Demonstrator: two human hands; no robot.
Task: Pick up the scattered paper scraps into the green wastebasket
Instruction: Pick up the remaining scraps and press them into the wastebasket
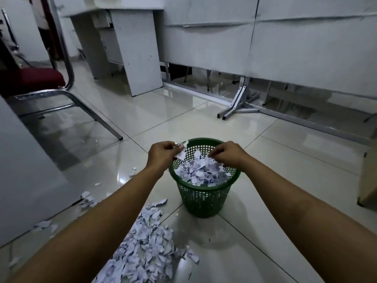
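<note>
Two hands over green wastebasket [204,193], left grip [161,153] pinching scraps [181,152], right grip [228,153] curled, contents unclear, red chair [30,80] nearby

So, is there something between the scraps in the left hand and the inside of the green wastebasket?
Nothing visible. The left hand holds scraps right at the rim of the green wastebasket; its open top has no lid, only paper already inside.

Upright green wastebasket [204,193], perhaps half-full of scraps [201,172]
</note>
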